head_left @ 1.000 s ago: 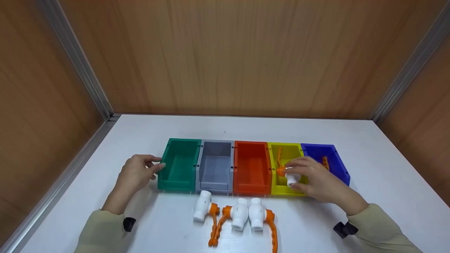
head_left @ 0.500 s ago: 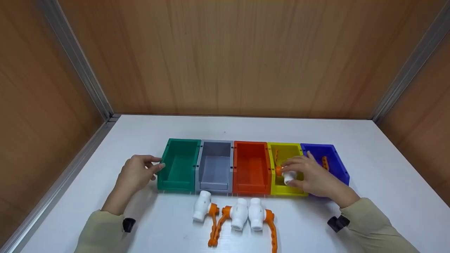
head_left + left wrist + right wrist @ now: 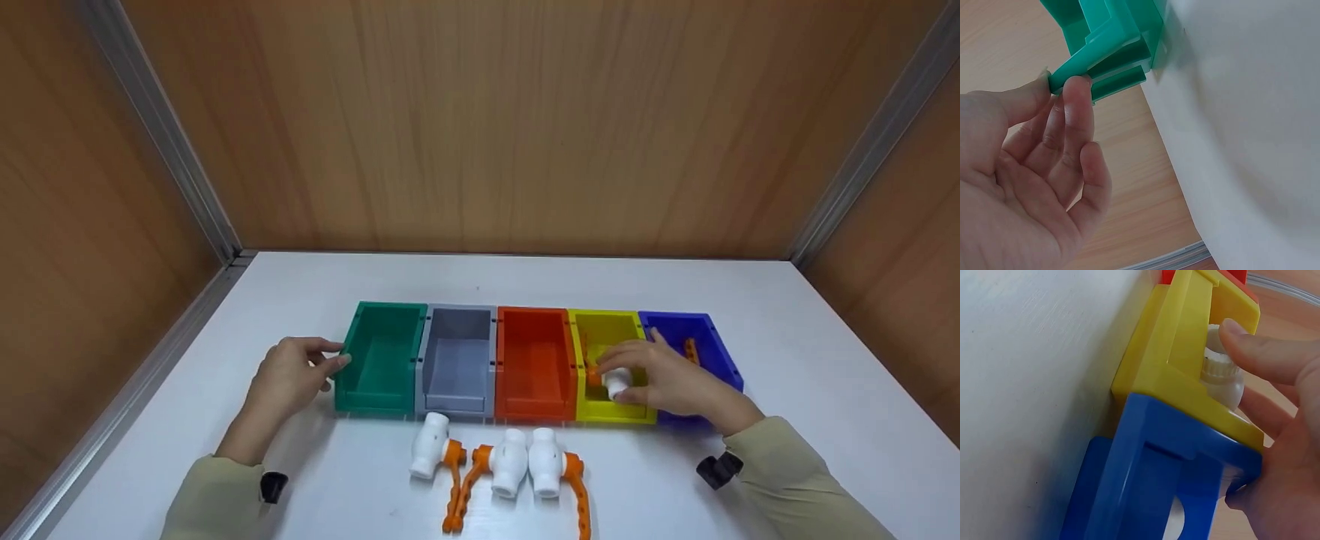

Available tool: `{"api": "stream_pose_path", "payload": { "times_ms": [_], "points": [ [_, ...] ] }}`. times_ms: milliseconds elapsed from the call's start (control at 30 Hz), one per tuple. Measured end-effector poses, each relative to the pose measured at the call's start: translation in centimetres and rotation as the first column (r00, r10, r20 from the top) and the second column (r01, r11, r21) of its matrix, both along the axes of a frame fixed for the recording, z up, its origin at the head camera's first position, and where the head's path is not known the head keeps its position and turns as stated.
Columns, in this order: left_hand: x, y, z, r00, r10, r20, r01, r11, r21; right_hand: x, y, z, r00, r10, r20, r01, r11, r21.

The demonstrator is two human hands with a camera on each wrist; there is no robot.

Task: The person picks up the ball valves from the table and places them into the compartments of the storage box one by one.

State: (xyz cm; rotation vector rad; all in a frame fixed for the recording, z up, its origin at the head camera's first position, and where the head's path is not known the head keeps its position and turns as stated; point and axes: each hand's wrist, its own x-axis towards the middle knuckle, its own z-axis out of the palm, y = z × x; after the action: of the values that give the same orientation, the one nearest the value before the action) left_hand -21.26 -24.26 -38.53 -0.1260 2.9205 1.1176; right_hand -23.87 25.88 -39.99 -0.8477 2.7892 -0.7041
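Note:
My right hand [image 3: 667,375] grips a white ball valve [image 3: 618,381] with an orange handle, inside the yellow bin [image 3: 616,412]. In the right wrist view the thumb lies against the end of the white valve body [image 3: 1224,382], below the level of the bin's rim; the fingertips are hidden behind it. At the other end of the row, my left hand [image 3: 289,379] pinches the side rim of the green bin [image 3: 375,405] between thumb and fingers, as the left wrist view confirms on the green rim [image 3: 1100,50].
Between them stand a grey bin [image 3: 456,405] and a red bin [image 3: 536,409]. A blue bin [image 3: 720,345] at the right holds a valve with an orange handle [image 3: 691,349]. Three white valves, one in the middle [image 3: 510,461], lie in front. Wooden panels [image 3: 480,127] enclose the table.
My right hand has moved a little left and lowered the ball valve deeper into the yellow bin. My left hand keeps its place on the green bin. The head view has tilted slightly.

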Motion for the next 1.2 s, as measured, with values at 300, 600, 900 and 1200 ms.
{"api": "stream_pose_path", "payload": {
  "times_ms": [300,600,900,1200],
  "points": [
    [-0.1,0.1,-0.1,1.0,0.004,0.007,-0.004,1.0,0.002,0.6,-0.6,0.2,1.0,0.002,-0.02,0.002,0.986,0.167],
    [0.0,0.2,0.1,1.0,0.012,0.017,-0.012,1.0,0.008,0.9,-0.7,0.2,0.999,-0.02,-0.045,0.027,0.988,0.153],
    [0.0,0.1,0.2,1.0,0.011,0.022,-0.011,1.0,0.004,1.8,-0.4,0.9,0.997,-0.046,-0.066,0.051,0.995,0.083],
    [-0.1,0.1,0.1,1.0,-0.004,-0.017,0.004,1.0,-0.009,3.0,0.3,1.2,0.989,-0.029,-0.146,0.036,0.998,0.046]
  ]
}}
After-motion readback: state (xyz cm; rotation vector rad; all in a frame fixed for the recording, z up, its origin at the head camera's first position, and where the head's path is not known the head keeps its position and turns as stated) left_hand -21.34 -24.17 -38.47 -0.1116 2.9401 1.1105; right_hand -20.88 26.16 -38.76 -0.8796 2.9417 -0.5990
